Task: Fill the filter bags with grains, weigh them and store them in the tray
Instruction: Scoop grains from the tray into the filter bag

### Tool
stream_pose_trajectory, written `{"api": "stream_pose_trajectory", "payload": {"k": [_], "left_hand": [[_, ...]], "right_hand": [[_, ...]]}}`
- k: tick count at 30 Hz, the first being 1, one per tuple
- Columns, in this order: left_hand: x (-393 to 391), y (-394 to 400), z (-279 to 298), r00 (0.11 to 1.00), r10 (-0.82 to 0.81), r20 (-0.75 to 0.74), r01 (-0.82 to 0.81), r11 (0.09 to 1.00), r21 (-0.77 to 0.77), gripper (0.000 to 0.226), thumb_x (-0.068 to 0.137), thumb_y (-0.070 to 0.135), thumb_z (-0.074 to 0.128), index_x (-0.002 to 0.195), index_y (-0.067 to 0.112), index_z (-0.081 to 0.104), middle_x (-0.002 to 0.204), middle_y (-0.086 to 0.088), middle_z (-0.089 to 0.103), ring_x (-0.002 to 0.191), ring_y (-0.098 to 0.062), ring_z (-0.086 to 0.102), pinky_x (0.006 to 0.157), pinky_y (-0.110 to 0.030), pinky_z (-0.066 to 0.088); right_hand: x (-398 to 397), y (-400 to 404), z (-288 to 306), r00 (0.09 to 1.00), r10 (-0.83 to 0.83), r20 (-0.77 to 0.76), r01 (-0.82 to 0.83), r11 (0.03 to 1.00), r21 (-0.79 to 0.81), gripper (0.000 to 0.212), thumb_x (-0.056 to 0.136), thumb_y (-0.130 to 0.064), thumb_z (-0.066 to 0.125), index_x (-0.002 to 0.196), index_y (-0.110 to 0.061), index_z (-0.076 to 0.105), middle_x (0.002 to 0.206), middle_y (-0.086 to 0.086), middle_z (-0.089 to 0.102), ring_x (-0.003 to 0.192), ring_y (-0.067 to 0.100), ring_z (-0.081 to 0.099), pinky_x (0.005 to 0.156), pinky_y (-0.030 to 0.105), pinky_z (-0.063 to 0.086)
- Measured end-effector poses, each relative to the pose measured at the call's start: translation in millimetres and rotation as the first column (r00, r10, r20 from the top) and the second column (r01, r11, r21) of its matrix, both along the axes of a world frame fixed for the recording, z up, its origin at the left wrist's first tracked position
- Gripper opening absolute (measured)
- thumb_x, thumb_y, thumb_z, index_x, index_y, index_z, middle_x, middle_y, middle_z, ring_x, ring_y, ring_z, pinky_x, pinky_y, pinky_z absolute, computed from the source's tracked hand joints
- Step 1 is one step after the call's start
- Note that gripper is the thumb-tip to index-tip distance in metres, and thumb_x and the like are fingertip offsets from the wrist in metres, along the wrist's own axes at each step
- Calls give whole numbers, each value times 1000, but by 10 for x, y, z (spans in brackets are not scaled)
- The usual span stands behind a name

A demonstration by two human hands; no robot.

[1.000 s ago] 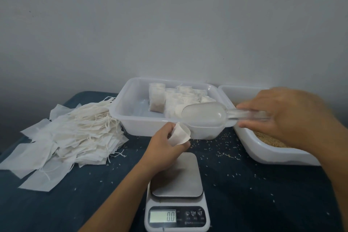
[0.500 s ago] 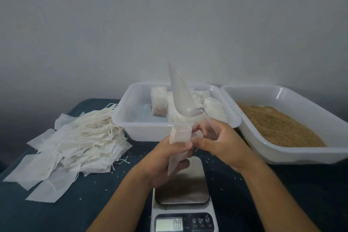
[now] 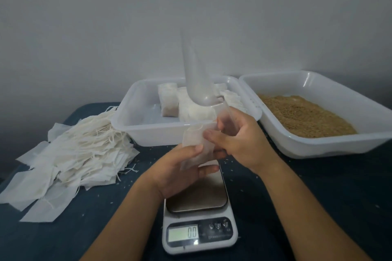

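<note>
My left hand (image 3: 182, 169) holds a white filter bag (image 3: 196, 144) above the scale (image 3: 198, 207), whose display reads 0.0. My right hand (image 3: 239, 140) grips the handle of a clear plastic scoop (image 3: 195, 76); the scoop bowl points straight up. The fingers of my right hand also touch the top of the bag. Behind my hands stands a white tray (image 3: 135, 125) holding several filled bags (image 3: 169, 99). To its right a second white tray (image 3: 318, 144) holds brown grains (image 3: 305, 114).
A heap of empty filter bags with strings (image 3: 70, 154) lies on the dark blue table (image 3: 318, 207) at the left. Loose grains are scattered on the cloth around the scale. A plain grey wall rises behind the trays.
The scoop swung from level over the filled-bag tray to upright in my right hand. Both hands came together at the bag above the scale. The view shifted a little.
</note>
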State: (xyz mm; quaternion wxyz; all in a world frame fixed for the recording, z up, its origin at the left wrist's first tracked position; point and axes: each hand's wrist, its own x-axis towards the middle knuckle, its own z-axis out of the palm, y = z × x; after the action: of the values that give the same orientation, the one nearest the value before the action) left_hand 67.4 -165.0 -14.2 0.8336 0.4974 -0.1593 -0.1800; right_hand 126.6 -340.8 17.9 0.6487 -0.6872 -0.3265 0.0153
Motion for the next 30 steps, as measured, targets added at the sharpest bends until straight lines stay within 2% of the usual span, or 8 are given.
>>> {"api": "stream_pose_trajectory", "payload": {"k": [3, 7, 15, 18, 21, 24, 26, 30], "left_hand": [[43, -5, -36, 995, 97, 32, -99, 993, 63, 57, 90, 29, 70, 144, 15, 57, 143, -20, 59, 137, -34, 54, 105, -38, 50], [84, -86, -77, 967, 255, 7, -254, 959, 127, 24, 91, 21, 72, 114, 21, 78, 122, -14, 73, 114, -25, 70, 86, -29, 58], [124, -109, -105, 933, 358, 21, -359, 930, 76, 23, 87, 19, 76, 110, 23, 80, 115, -8, 76, 103, -16, 73, 80, -22, 58], [105, -118, -130, 919, 369, 138, -391, 895, 216, 31, 81, 22, 82, 111, 28, 78, 113, -4, 77, 105, -15, 72, 84, -24, 57], [111, -141, -155, 857, 443, 263, -514, 777, 363, 22, 84, 16, 82, 105, 20, 76, 97, -2, 78, 87, -11, 72, 77, -22, 57], [135, -135, -175, 728, 500, 469, -685, 518, 512, 13, 86, 21, 83, 92, 27, 74, 82, 8, 76, 73, -7, 70, 65, -16, 54], [152, -120, -203, 653, 512, 558, -755, 388, 528, 11, 86, 24, 82, 87, 29, 72, 82, 12, 74, 76, -10, 69, 64, -16, 50], [173, -83, -253, 607, 523, 598, -791, 323, 520, 10, 87, 33, 80, 86, 26, 73, 79, 10, 73, 76, -12, 68, 67, -24, 52]], "right_hand": [[36, -27, -5, 995, -97, 18, 96, 994, 45, 26, 75, -40, 82, 74, -34, 57, 78, 13, 60, 70, 27, 57, 61, 40, 52], [94, -63, -5, 993, -118, 22, 116, 990, 79, 25, 78, -34, 84, 75, -37, 59, 75, -11, 61, 74, 9, 61, 70, 23, 52], [141, -122, -35, 978, -210, -8, 210, 976, 58, 28, 87, -25, 83, 74, -34, 59, 82, -11, 71, 70, 2, 65, 55, 12, 47], [124, -113, -45, 979, -202, -16, 202, 977, 72, 28, 87, -23, 83, 76, -32, 59, 89, -5, 75, 79, 5, 71, 57, 12, 49], [104, -101, -44, 981, -191, 14, 190, 980, 53, 28, 87, -25, 83, 76, -36, 60, 91, -5, 75, 72, 2, 68, 56, 12, 48], [84, -130, -22, 966, -248, 74, 249, 969, -3, 22, 86, -40, 81, 80, -48, 62, 106, -13, 74, 74, 2, 68, 58, 15, 50], [72, -176, 14, 954, -280, 105, 282, 959, -9, 18, 82, -50, 79, 83, -54, 61, 114, -15, 72, 75, 2, 67, 59, 16, 50], [28, -206, 28, 951, -225, 210, 239, 970, -43, 17, 83, -39, 78, 90, -38, 62, 112, -25, 71, 88, -7, 67, 74, 8, 49]]}}
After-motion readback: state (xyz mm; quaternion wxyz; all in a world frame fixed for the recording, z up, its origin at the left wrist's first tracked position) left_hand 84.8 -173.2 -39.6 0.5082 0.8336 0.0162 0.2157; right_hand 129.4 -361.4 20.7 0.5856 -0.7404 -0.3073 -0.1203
